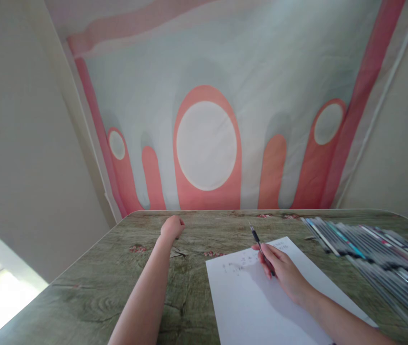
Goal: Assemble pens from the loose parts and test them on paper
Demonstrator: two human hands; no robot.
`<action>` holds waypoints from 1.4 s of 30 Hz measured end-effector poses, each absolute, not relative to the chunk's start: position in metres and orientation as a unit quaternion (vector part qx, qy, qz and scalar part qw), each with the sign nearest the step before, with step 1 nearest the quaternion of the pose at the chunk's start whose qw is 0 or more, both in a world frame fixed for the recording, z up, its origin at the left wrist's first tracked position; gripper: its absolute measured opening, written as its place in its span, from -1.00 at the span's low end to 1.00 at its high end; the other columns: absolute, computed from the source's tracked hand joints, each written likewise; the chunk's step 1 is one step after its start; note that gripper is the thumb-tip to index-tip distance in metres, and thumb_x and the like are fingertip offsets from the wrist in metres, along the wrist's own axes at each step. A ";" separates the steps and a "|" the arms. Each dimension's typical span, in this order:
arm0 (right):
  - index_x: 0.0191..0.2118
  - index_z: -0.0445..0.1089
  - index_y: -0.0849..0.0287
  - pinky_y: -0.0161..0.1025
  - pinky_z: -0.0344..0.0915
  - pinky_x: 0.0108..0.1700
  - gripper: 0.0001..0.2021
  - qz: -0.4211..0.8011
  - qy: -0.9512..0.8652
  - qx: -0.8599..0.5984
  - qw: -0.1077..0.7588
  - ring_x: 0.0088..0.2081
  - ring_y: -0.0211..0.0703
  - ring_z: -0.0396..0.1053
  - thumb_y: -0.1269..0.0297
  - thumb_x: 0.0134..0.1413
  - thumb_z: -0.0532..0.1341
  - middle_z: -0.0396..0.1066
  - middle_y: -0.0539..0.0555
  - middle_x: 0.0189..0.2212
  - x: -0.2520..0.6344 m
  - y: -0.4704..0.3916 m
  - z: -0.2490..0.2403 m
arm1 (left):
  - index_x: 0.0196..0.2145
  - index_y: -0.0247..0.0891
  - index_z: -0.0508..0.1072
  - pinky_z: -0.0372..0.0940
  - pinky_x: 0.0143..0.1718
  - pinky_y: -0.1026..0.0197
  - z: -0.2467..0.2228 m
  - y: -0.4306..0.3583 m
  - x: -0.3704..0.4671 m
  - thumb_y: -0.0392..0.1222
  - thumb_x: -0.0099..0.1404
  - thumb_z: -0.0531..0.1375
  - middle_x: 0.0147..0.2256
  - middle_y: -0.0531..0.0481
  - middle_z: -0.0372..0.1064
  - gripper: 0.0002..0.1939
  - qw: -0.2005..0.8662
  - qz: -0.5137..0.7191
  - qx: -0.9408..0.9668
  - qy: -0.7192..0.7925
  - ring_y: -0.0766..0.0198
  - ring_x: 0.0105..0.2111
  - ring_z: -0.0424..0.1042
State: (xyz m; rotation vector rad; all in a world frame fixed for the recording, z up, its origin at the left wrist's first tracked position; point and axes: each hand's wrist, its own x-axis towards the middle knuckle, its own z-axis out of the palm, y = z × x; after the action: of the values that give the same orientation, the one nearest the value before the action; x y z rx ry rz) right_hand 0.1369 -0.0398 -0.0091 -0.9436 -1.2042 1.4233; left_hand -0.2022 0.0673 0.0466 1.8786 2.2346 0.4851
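My right hand [277,266] is closed around a dark pen [262,249] above a white sheet of paper [257,306]. The pen's thin tip points up and away, past the sheet's far edge. Small handwritten marks run across the upper part of the sheet. To the left of the paper, near the table's far edge, my left hand [173,226] is curled with its fingers folded; whether it holds anything is hidden.
Many pens and refills [376,249] lie in rows at the right of the wood-patterned table [88,287]. Behind the table hangs a pink and grey printed backdrop [207,196]. Bright light falls at the lower left.
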 end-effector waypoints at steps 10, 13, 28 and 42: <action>-0.32 0.34 0.20 -0.40 -0.08 -0.64 -0.68 0.578 -0.516 -0.403 0.487 -0.63 -0.41 -0.01 0.02 -0.01 0.12 0.13 -0.07 -0.57 0.136 -0.041 -0.006 | -0.48 -0.35 0.39 0.20 -0.46 0.37 0.039 0.038 -0.068 -0.10 -0.04 0.28 -0.34 -0.12 0.43 -0.75 0.564 0.448 0.559 0.410 0.40 -0.48 0.35; -0.32 0.34 0.19 -0.40 -0.17 -0.65 -0.70 0.583 -0.511 -0.405 0.485 -0.65 -0.45 -0.08 0.03 -0.02 0.13 0.13 -0.08 -0.56 0.137 -0.040 -0.006 | -0.50 -0.36 0.38 0.21 -0.48 0.40 0.016 0.030 -0.040 -0.21 -0.05 0.30 -0.43 -0.04 0.41 -0.81 0.677 0.481 0.422 0.364 0.48 -0.56 0.31; -0.35 0.33 0.18 -0.37 -0.26 -0.64 -0.75 0.595 -0.485 -0.425 0.480 -0.66 -0.45 -0.17 0.09 -0.03 0.12 0.08 -0.10 -0.59 0.137 -0.036 -0.012 | -0.40 -0.35 0.39 0.27 -0.41 0.40 -0.005 0.029 -0.036 -0.35 0.06 0.23 -0.40 -0.01 0.41 -0.90 0.775 0.500 0.292 0.254 0.49 -0.51 0.35; -0.47 0.26 0.19 -0.37 -0.27 -0.64 -0.75 0.590 -0.494 -0.429 0.474 -0.67 -0.47 -0.18 0.08 -0.02 0.11 0.10 -0.11 -0.59 0.136 -0.035 -0.012 | -0.44 -0.32 0.38 0.25 -0.39 0.34 0.004 0.022 -0.034 -0.30 0.00 0.27 -0.38 -0.02 0.40 -0.86 0.755 0.491 0.331 0.282 0.43 -0.47 0.37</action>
State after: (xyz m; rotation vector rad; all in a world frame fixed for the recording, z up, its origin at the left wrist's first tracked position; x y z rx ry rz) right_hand 0.1359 -0.0346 -0.0123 -1.0497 -1.2074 1.4434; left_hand -0.0344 0.0219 0.0040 0.7224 0.6152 1.0713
